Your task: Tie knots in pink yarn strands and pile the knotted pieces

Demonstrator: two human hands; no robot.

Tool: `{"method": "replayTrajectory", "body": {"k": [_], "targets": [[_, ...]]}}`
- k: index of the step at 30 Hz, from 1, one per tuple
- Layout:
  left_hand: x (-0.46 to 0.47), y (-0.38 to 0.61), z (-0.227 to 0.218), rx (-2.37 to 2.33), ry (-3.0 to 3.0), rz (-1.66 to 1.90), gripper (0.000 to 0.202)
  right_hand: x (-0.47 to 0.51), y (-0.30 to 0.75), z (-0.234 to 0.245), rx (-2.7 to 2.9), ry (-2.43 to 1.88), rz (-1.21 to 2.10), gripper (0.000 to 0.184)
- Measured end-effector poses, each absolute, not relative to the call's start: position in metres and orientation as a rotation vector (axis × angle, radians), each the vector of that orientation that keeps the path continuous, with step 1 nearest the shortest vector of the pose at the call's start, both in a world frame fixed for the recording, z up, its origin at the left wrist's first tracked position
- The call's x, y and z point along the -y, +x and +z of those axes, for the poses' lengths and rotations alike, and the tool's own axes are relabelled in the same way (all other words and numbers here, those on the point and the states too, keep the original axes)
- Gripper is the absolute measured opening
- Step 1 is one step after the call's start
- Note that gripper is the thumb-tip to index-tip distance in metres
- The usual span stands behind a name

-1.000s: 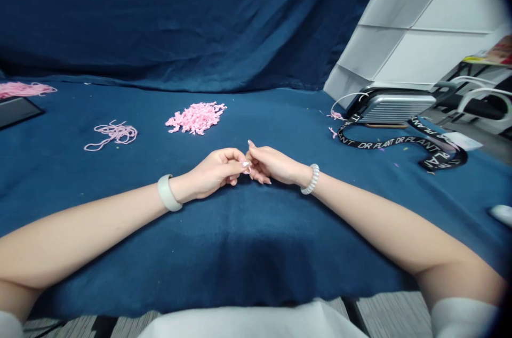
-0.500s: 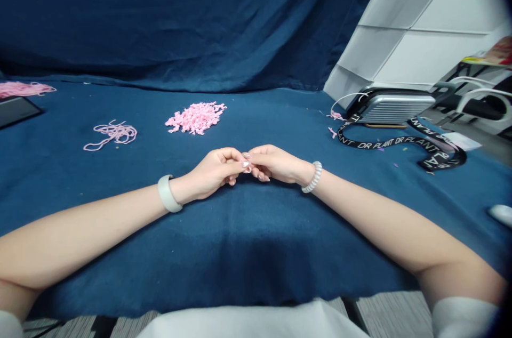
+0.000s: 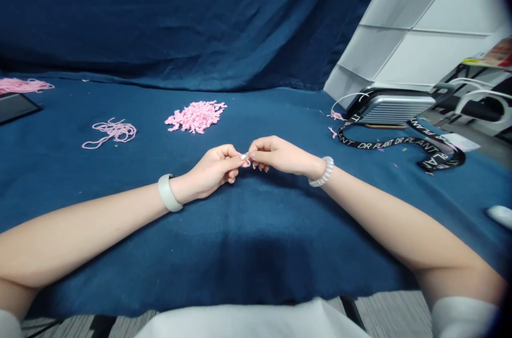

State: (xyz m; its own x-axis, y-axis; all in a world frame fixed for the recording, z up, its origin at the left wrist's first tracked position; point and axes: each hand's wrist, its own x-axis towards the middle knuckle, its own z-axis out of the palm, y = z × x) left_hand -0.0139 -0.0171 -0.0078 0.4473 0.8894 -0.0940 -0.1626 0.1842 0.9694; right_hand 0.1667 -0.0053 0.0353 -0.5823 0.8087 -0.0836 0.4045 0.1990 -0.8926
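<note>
Pink scrap (image 3: 244, 160) between left hand (image 3: 210, 170) and right hand (image 3: 280, 155), open blue cloth (image 3: 248, 236) below.

The head-worn camera is looking forward and down at close range, facing 12 o'clock over the left hand (image 3: 210, 170) and right hand (image 3: 280, 155) toward a blue cloth backdrop (image 3: 160, 18).

Lighting: bright, even, soft, seemingly from overhead. Shadows: faint under the left hand (image 3: 210, 172); broad dark patch on the blue cloth (image 3: 256, 274). Glare: mild sheen on the ribbed metal case (image 3: 394, 107), pale white panels (image 3: 420, 55). Distortion: fisheye bowing, black right corners. Blur: slight, distant items.
</note>
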Motion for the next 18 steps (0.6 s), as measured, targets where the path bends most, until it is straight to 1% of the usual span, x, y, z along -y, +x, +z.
{"method": "replayTrajectory", "body": {"k": [5, 8, 14, 18], "targets": [[0.017, -0.014, -0.008, -0.799, 1.151, 0.872, 0.021, 0.006, 0.166, 0.036, 2.063, -1.148, 1.259, 0.013], [0.017, -0.015, -0.009, -0.786, 1.166, 0.877, 0.021, 0.004, 0.166, 0.03, 2.009, -1.144, 1.277, 0.015], [0.018, -0.015, -0.016, -0.791, 1.325, 0.922, 0.022, 0.0, 0.166, 0.025, 1.877, -1.109, 1.532, 0.028], [0.02, -0.014, -0.017, -0.83, 1.411, 0.915, 0.022, -0.001, 0.168, 0.026, 1.912, -1.134, 1.638, 0.039]]}}
